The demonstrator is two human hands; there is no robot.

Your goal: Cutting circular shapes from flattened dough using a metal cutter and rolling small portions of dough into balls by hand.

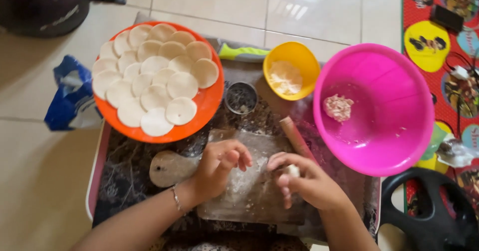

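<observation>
Down on the floor sits a low worktop (107, 191) with a dark marbled top, and both hands work over a floured wooden board (259, 191) near its front edge. The right hand (307, 181) is closed, its fingertips pinching a small white lump of dough (293, 170) just above the board. The left hand (219, 167) hovers just beside it with fingers curled loosely and parted, gripping nothing; a thin bracelet (175, 199) circles that wrist. Whether the left fingertips touch the board cannot be told.

A wooden rolling pin (295, 137) lies slanted along the board's right side, touching the rim of a big pink bowl (394, 131) at the worktop's right edge. A small clump of pinkish filling (338, 107) rests at the bowl's bottom. At the back left corner stands an orange plate (212, 101) stacked with overlapping round dough wrappers (154, 76). Between plate and pink bowl are a small metal ring cutter (241, 98) and, behind it, a yellow bowl (302, 56) holding flour (285, 77). A blue bag (70, 96) lies on the floor tiles to the left of the worktop.
</observation>
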